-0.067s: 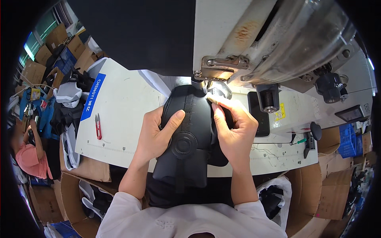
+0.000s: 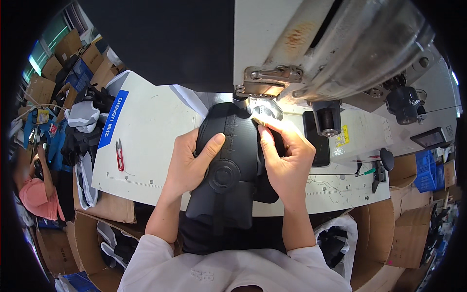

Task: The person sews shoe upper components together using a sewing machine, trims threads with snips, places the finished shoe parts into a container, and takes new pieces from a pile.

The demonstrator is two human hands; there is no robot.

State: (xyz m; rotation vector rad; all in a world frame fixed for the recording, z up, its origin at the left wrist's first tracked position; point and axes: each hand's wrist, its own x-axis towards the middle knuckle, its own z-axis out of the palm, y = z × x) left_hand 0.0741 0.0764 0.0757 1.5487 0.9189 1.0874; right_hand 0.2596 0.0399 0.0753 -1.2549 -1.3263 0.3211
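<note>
A black padded piece [image 2: 226, 146] with a moulded round disc and stitched lines, resembling a knee pad, lies lengthwise under the sewing machine head [image 2: 265, 80]. Its far end reaches the lit needle area. My left hand [image 2: 192, 158] grips its left edge, thumb on top and fingers hidden beneath. On the right edge, close to the needle area, my right hand [image 2: 287, 158] pinches the material between thumb and forefinger. The piece's near end hangs over the table's front edge. The needle tip itself is hard to make out.
Red-handled thread snips [image 2: 119, 155] lie on the white table [image 2: 146, 117]. A dark flat panel [image 2: 316, 138] is right of my right hand. Cardboard boxes [image 2: 372, 233] stand below the table on both sides. Another person in a pink top [image 2: 41, 199] works at far left.
</note>
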